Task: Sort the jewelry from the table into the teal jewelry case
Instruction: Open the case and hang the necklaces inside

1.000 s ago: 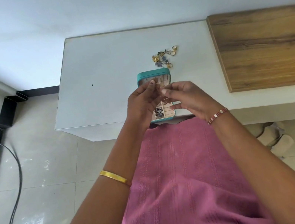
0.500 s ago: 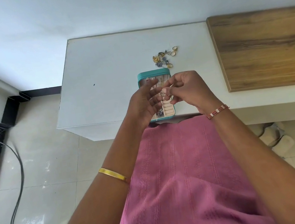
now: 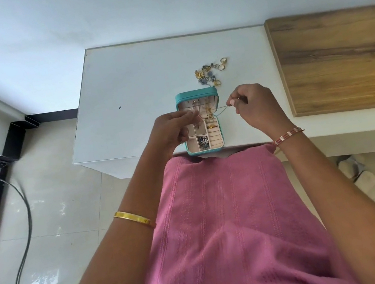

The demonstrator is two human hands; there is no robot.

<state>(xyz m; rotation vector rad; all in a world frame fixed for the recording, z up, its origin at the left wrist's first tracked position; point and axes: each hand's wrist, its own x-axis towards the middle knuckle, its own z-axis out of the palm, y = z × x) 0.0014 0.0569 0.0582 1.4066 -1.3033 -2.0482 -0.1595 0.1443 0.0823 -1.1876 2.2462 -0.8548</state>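
Note:
The teal jewelry case (image 3: 196, 94) lies open at the near edge of the white table (image 3: 137, 88), its beige compartments holding a dark beaded piece and a gold ring. A thin gold chain (image 3: 217, 109) is stretched above the case between my two hands. My left hand (image 3: 173, 131) pinches one end over the case's left side. My right hand (image 3: 253, 106) pinches the other end, just right of the case. Behind the case lies a small pile of loose jewelry (image 3: 210, 72): gold rings, a gold flower piece and blue-stoned pieces.
A wooden board (image 3: 341, 56) covers the table's right part. A black cable (image 3: 18, 219) runs over the tiled floor at the left beside a dark frame. Pale slippers (image 3: 357, 168) sit under the table at the right.
My hands, which were close together over the case, have moved apart. The right hand went right and the chain is now drawn out between them.

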